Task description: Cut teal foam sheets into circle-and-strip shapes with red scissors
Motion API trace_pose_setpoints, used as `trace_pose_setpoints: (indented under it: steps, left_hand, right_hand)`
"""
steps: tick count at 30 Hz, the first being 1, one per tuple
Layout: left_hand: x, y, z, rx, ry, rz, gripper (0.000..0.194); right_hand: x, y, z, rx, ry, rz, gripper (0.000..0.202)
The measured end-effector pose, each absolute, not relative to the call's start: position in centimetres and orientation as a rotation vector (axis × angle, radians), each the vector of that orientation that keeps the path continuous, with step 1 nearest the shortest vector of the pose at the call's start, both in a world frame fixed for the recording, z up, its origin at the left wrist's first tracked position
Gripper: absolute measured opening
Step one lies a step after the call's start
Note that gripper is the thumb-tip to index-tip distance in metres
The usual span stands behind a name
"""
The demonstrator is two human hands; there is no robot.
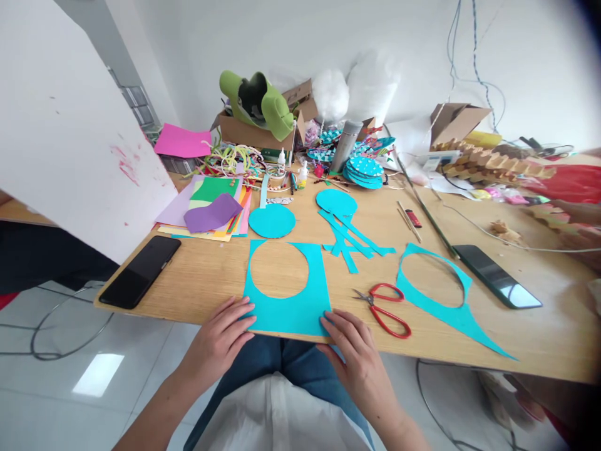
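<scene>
A turquoise foam sheet (300, 310) with a round hole cut out of it lies at the near edge of the wooden table (197, 275). My left hand (220, 341) rests on its left bottom corner, fingers spread. My right hand (354, 354) rests on its right bottom corner, fingers flat. Neither hand grips anything. Red-handled scissors (382, 307) lie just right of my right hand. A cut turquoise disc (272, 221) lies beyond the sheet.
A second turquoise offcut (451, 313) lies to the right, with turquoise strips (350, 238) and another disc (336, 202) behind. Black phones lie at the left (139, 270) and right (498, 275). Coloured paper (211, 210), boxes and craft clutter fill the back. A white board (61, 125) leans at left.
</scene>
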State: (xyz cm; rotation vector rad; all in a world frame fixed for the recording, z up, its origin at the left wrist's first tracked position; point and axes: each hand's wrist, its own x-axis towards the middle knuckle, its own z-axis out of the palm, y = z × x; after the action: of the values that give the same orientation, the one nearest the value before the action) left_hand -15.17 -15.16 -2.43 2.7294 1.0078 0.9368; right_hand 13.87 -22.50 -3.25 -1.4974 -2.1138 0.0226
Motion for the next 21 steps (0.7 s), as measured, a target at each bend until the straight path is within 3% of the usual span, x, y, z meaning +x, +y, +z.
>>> trace_pose_setpoints:
  steps: [21]
  left_hand:
    - [-15.46, -14.86, -2.58, 2.579, 0.996, 1.021, 0.02]
  right_hand:
    - [13.74, -22.93, -3.4, -1.386, -1.902, 0.141, 0.025]
